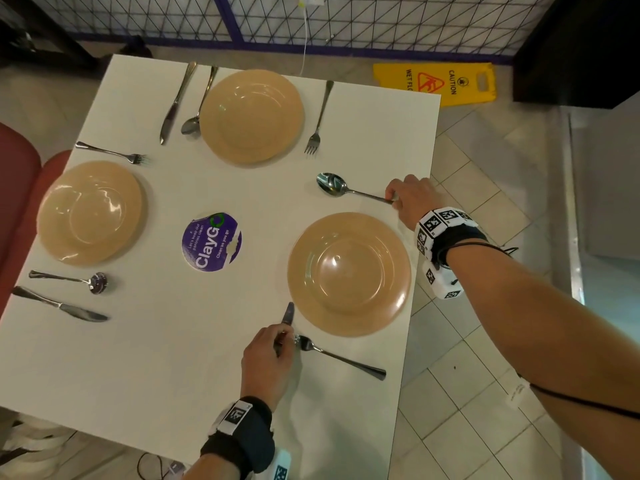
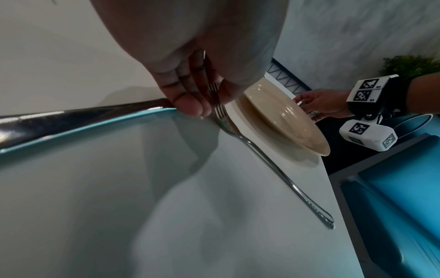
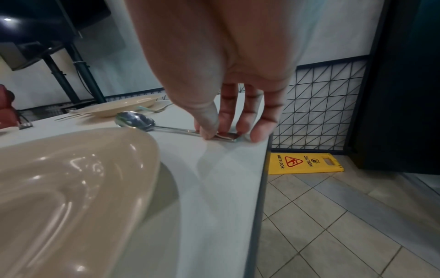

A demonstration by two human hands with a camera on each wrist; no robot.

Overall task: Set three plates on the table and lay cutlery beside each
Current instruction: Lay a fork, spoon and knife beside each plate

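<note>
Two hands: right (image 3: 226, 120) on spoon (image 3: 142, 122), thumb-to-handle pinch only wrist-visible.

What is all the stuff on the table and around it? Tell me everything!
plates: three, tan, on the table, one far, one left, one near.
forks: three, silver, one by each plate.
spoons: three, silver, one by each plate.
knives: three, silver, two lying flat, one in the left hand.
sticker: one, round, purple, mid-table.
table: one, white.
wet floor sign: one, yellow, flat on the tiled floor.
seat: red, left of the table.
left hand: grips the third knife by the near fork.
right hand: pinches the near spoon's handle.
</note>
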